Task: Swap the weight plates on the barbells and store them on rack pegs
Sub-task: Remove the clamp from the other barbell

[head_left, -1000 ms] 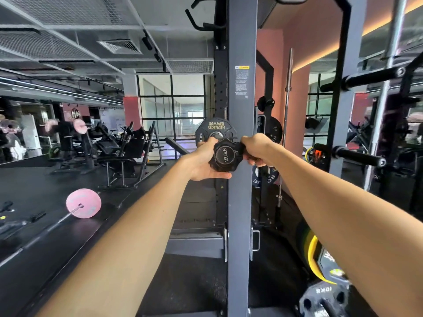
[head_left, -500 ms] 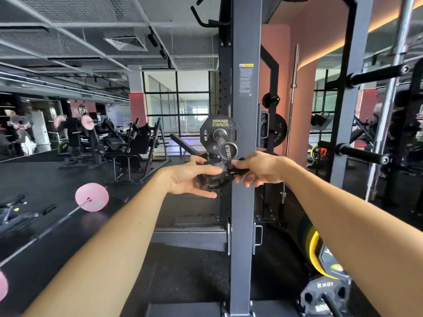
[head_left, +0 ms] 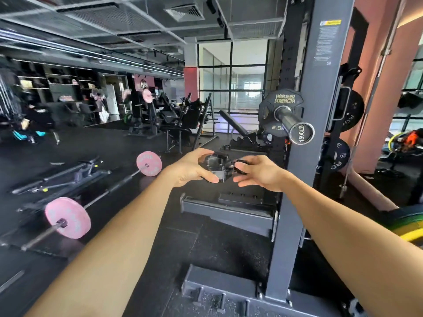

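A black barbell collar [head_left: 217, 167] is held in front of me at chest height. My left hand [head_left: 192, 170] grips its left side, and my right hand [head_left: 261, 173] pinches its small lever on the right. Up and to the right of them the steel rack peg [head_left: 295, 126], end-stamped 1500LB, sticks out of the grey rack upright [head_left: 304, 170]. A small black Hammer Strength 2.5 plate [head_left: 272, 104] sits far back on that peg. On the floor to the left lies a barbell [head_left: 114, 188] with a pink plate [head_left: 67, 217] at the near end and another pink plate [head_left: 149, 163] at the far end.
Black plates [head_left: 341, 154] hang on pegs behind the upright. A green and yellow plate [head_left: 409, 225] lies at the right edge. The rack's base [head_left: 219, 291] crosses the floor below my arms. Benches and machines [head_left: 174, 117] stand at the back, with a person [head_left: 36, 120] at far left.
Both hands pulled the collar off the end of the rack peg and brought it down and to the left. The peg's end is now bare. The view has turned left.
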Action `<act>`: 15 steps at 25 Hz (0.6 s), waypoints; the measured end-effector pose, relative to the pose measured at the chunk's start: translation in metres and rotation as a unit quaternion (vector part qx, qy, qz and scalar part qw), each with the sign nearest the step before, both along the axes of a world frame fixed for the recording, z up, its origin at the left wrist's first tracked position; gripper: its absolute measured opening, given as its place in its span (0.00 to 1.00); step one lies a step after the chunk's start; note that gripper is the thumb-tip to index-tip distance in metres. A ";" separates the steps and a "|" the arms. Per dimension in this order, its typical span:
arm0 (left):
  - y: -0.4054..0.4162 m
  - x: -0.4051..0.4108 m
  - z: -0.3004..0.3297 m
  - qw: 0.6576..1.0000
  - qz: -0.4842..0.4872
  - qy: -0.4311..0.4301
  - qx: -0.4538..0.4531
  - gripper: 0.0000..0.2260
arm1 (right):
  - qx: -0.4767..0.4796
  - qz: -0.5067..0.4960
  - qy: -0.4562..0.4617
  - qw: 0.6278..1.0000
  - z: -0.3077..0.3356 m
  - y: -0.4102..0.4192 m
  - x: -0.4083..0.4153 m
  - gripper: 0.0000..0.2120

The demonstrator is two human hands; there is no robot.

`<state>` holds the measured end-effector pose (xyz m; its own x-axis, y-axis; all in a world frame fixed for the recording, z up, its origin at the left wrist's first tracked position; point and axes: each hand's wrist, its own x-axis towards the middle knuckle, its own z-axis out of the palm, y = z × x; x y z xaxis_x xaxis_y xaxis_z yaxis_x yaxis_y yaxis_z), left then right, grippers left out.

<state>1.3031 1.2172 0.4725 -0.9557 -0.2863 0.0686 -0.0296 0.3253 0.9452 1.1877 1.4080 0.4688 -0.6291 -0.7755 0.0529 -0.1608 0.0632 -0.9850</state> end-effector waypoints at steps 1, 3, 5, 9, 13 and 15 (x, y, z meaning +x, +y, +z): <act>-0.009 -0.003 -0.006 1.000 0.009 0.003 -0.004 0.39 | -0.002 -0.002 0.001 1.000 -0.005 -0.011 -0.006 0.08; -0.024 -0.011 -0.016 1.000 0.024 0.010 -0.012 0.39 | -0.016 -0.014 -0.002 1.000 -0.018 -0.031 -0.018 0.09; -0.043 -0.026 -0.025 0.999 0.039 0.015 -0.011 0.39 | -0.037 -0.027 -0.037 0.998 -0.031 -0.057 -0.036 0.13; -0.085 -0.071 -0.037 0.999 0.034 0.019 -0.021 0.38 | -0.077 -0.027 -0.129 0.988 -0.052 -0.105 -0.082 0.22; -0.121 -0.117 -0.046 0.998 0.034 0.004 -0.054 0.40 | -0.075 -0.017 -0.168 0.983 -0.065 -0.146 -0.124 0.25; -0.138 -0.137 -0.056 0.997 0.046 0.007 -0.058 0.40 | -0.058 -0.022 -0.148 0.987 -0.073 -0.170 -0.141 0.24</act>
